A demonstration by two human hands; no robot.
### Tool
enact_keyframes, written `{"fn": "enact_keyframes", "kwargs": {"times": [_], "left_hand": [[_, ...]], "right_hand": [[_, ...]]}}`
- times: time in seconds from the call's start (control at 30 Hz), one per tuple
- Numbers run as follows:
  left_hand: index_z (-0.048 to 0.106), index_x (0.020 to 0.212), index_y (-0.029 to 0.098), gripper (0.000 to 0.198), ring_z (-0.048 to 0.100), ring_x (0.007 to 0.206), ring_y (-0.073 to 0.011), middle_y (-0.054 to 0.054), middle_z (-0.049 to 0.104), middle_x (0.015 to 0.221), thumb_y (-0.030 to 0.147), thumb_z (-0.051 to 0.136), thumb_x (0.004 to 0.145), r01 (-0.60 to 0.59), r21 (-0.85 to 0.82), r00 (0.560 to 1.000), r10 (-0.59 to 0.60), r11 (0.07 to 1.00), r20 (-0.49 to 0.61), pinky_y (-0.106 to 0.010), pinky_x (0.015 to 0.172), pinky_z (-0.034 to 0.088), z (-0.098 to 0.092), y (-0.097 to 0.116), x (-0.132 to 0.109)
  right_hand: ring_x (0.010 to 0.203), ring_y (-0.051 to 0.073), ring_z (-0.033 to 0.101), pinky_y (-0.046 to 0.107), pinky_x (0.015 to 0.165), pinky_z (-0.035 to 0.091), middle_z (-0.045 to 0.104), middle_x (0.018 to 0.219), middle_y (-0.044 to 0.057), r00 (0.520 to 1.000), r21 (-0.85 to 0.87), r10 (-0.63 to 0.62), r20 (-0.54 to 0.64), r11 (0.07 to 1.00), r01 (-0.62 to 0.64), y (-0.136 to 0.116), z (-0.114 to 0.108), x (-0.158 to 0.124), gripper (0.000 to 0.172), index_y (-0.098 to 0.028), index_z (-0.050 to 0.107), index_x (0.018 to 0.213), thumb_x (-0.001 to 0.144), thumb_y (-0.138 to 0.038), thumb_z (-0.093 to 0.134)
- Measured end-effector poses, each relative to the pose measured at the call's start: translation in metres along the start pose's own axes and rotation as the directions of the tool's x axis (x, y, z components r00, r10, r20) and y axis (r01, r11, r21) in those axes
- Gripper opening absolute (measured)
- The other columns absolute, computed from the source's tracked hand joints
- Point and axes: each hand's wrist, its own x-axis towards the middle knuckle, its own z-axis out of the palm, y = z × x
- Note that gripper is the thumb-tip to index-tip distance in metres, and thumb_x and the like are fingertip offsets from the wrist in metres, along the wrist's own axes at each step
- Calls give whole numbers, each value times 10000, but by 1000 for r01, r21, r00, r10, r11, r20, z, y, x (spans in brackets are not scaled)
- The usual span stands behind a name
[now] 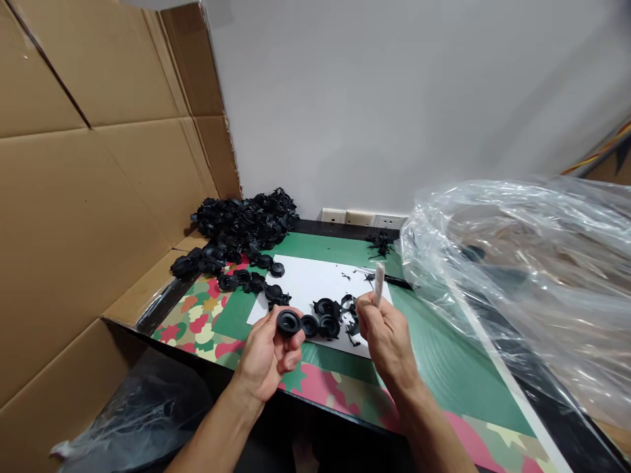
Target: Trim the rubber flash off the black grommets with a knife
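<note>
My left hand (269, 351) is closed on a round black rubber part (288, 322), pinching it between thumb and fingers above the table's near edge. My right hand (384, 332) is closed around a small tool with a white wrapped handle (378, 284) that sticks up from the fist. Between the hands, several more black parts (323, 318) and thin black trimmings (353, 328) lie on a white sheet (315, 279).
A big heap of black parts (241, 226) sits at the back left, beside cardboard walls (89, 197). A large clear plastic bag (522, 276) fills the right side. The table carries a green mat (434, 355) and camouflage cover. A dark bag (142, 407) hangs below left.
</note>
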Motion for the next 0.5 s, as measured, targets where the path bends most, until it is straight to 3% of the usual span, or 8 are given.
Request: {"fn": "enact_keyframes", "kwargs": {"times": [0.13, 0.2, 0.3, 0.5], "left_hand": [[569, 809, 146, 311, 355, 289, -51, 25, 502, 481, 445, 502, 863, 40, -20, 999, -40, 999, 10, -172, 350, 193, 1, 0, 1], [576, 800, 136, 325, 349, 288, -48, 27, 498, 482, 446, 499, 864, 55, -25, 998, -54, 998, 22, -175, 352, 199, 1, 1, 1], [587, 784, 120, 347, 354, 288, -44, 24, 501, 492, 450, 510, 858, 64, -36, 997, -63, 997, 33, -176, 354, 199, 0, 1, 0], [584, 749, 115, 347, 356, 277, -43, 17, 514, 486, 446, 541, 845, 89, -60, 996, -88, 994, 21, -172, 340, 191, 3, 2, -2]], "right_hand": [[486, 135, 399, 254, 474, 336, 404, 516, -35, 994, -263, -91, 58, 959, 103, 3, 2, -1, 324, -221, 438, 554, 801, -431, 437], [537, 149, 449, 264, 520, 369, 487, 591, -10, 986, -324, -144, 78, 932, 162, 6, 3, -1, 267, -209, 519, 644, 799, -421, 470], [570, 160, 488, 272, 539, 397, 553, 678, 11, 983, -307, -159, 90, 934, 180, 8, 5, -3, 184, -198, 578, 818, 797, -360, 494], [513, 156, 464, 265, 480, 372, 486, 538, -15, 991, -213, -39, 129, 975, 66, 7, 5, -6, 325, -199, 570, 658, 819, -473, 501]]}}
